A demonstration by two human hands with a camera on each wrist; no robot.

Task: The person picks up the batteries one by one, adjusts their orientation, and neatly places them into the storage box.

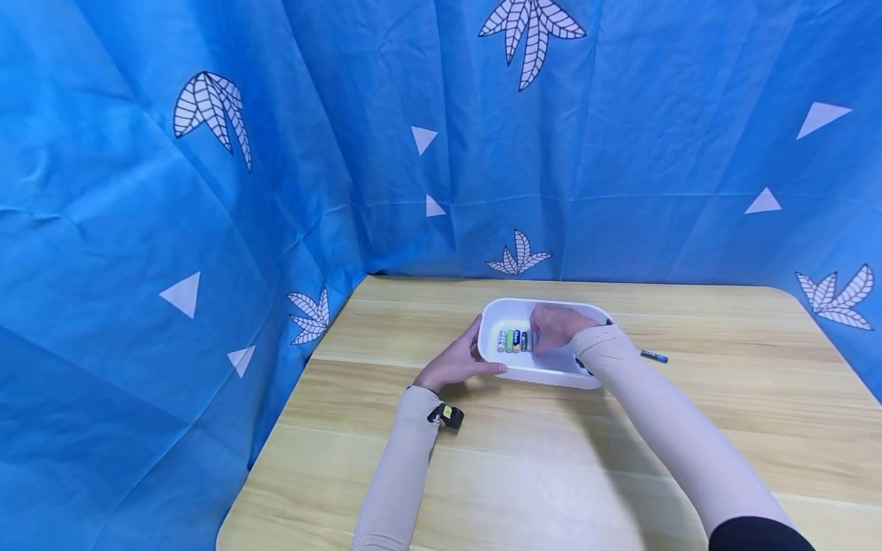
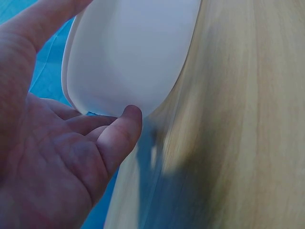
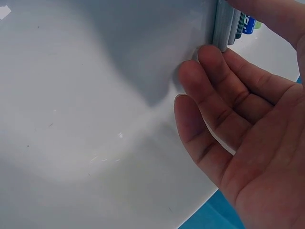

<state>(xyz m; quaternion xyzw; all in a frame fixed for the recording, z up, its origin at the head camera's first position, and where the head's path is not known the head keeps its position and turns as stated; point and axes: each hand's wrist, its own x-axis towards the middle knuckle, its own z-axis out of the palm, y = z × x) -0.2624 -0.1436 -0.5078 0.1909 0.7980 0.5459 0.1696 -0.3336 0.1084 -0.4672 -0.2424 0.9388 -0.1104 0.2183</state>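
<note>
A white plastic tub point(image 1: 551, 303) stands on the wooden table point(image 1: 537, 467). A short row of batteries point(image 1: 513, 340) lies side by side on its floor. My left hand point(image 1: 482, 348) cups the tub's left end with straight fingers. In the left wrist view its thumb point(image 2: 125, 129) touches the tub's outer wall point(image 2: 128, 52). My right hand point(image 1: 542, 337) reaches into the tub from above and covers the right end of the row. In the right wrist view its fingertips point(image 3: 209, 55) touch the grey battery point(image 3: 222, 24) at the row's end, and the thumb lies over the other batteries.
One dark and blue battery point(image 1: 654, 357) lies loose on the table right of the tub. A blue curtain point(image 1: 207, 229) with leaf prints closes in the back and left sides. The table's left edge point(image 1: 276, 428) runs close to the curtain.
</note>
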